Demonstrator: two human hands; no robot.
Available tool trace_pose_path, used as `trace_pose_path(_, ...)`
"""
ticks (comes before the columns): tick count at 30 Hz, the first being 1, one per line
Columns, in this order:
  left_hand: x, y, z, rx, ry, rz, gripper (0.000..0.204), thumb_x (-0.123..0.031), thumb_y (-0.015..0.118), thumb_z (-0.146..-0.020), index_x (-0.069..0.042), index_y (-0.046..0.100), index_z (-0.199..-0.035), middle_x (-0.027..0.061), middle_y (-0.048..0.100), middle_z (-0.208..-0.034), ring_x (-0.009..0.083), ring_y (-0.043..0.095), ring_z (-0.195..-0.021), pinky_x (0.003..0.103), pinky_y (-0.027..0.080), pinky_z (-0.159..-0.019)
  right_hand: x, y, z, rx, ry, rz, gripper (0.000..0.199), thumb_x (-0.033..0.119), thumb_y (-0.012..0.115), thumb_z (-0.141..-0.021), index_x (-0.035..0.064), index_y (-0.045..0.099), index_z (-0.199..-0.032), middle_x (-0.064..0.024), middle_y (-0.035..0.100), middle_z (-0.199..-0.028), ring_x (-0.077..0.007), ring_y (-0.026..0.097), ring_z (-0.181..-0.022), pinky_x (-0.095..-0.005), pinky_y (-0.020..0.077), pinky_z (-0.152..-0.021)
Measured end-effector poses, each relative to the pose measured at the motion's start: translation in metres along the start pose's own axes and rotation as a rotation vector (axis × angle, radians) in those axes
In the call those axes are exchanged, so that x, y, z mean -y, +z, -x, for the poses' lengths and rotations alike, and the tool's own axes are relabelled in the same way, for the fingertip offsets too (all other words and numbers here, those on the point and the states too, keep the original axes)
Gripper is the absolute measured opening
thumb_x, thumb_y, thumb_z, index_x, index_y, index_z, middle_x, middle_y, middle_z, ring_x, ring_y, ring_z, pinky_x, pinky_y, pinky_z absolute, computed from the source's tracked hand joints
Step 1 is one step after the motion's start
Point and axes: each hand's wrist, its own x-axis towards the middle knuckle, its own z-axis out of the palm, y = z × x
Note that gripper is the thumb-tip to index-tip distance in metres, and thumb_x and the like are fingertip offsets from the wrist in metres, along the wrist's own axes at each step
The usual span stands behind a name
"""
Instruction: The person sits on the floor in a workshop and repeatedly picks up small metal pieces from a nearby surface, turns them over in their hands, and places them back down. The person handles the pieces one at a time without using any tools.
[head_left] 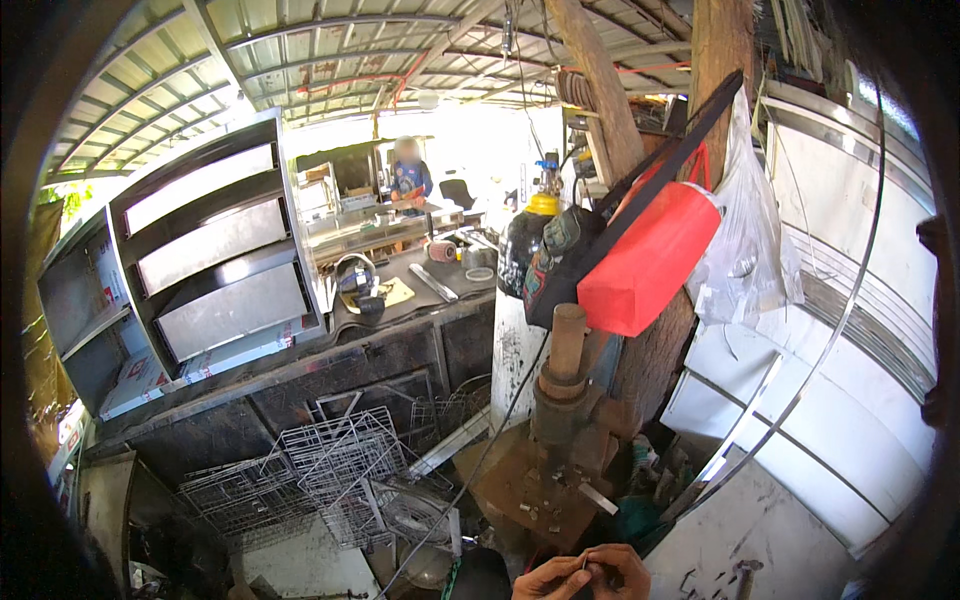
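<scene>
Both of my hands show at the bottom edge, fingertips together. My left hand and my right hand pinch a small pale metal piece between them; its shape is too small to make out. A long thin metal band curves from the upper right down toward my right hand; whether it touches the hand is unclear. Just above my hands stands a rusty upright post tool on a rusty base plate with small bits scattered on it.
A red container and a clear plastic bag hang on a wooden post. A steel shelf cabinet lies on a dark workbench. Wire baskets pile up below. White panels lean at right. A person works far back.
</scene>
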Motion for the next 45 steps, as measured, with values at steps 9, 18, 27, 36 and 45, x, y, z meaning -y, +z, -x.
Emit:
trace_pose_path(9, -0.001, 0.001, 0.001, -0.004, 0.063, 0.001, 0.016, -0.004, 0.067, -0.100, 0.004, 0.072, -0.112, 0.0042, 0.071, -0.106, 0.0109, 0.064, -0.097, 0.024, 0.050, -0.087, 0.004, 0.000, -0.001, 0.025, -0.072, 0.117, 0.020, -0.011, 0.062, -0.089, 0.0027, 0.064, -0.103, -0.0147, 0.068, -0.101, -0.0290, 0.067, -0.093, -0.0352, 0.0536, -0.084)
trace_pose_path(18, 0.004, -0.001, 0.003, -0.008, -0.022, 0.108, 0.017, -0.003, 0.068, -0.099, 0.004, 0.071, -0.115, 0.0049, 0.071, -0.107, 0.0117, 0.064, -0.099, 0.024, 0.050, -0.088, -0.003, 0.004, 0.005, 0.002, 0.057, -0.073, 0.022, -0.014, 0.061, -0.092, 0.0030, 0.064, -0.107, -0.0103, 0.066, -0.106, -0.0201, 0.066, -0.095, -0.0289, 0.0524, -0.087)
trace_pose_path(27, -0.007, 0.002, 0.003, 0.027, 0.092, 0.067, 0.018, -0.002, 0.070, -0.097, 0.005, 0.071, -0.114, 0.0081, 0.069, -0.111, 0.0148, 0.065, -0.100, 0.025, 0.051, -0.087, 0.003, 0.001, 0.004, 0.000, 0.107, -0.105, 0.025, -0.017, 0.060, -0.091, 0.0014, 0.066, -0.105, -0.0115, 0.068, -0.109, -0.0199, 0.067, -0.097, -0.0281, 0.0530, -0.087)
trace_pose_path(36, -0.033, 0.001, -0.001, 0.082, 0.184, -0.203, 0.019, -0.004, 0.071, -0.096, 0.005, 0.071, -0.113, 0.0126, 0.068, -0.112, 0.0169, 0.066, -0.095, 0.026, 0.051, -0.080, 0.009, 0.002, 0.004, -0.010, 0.138, -0.128, 0.024, -0.018, 0.059, -0.090, 0.0004, 0.065, -0.104, -0.0110, 0.068, -0.109, -0.0189, 0.066, -0.097, -0.0270, 0.0523, -0.086)
trace_pose_path(45, -0.022, 0.004, 0.001, 0.038, 0.175, -0.131, 0.022, -0.003, 0.067, -0.099, 0.005, 0.069, -0.119, 0.0110, 0.067, -0.114, 0.0161, 0.065, -0.099, 0.025, 0.051, -0.084, 0.011, 0.005, 0.004, -0.032, 0.087, -0.116, 0.023, -0.016, 0.060, -0.091, 0.0014, 0.065, -0.105, -0.0112, 0.067, -0.110, -0.0200, 0.066, -0.100, -0.0276, 0.0520, -0.087)
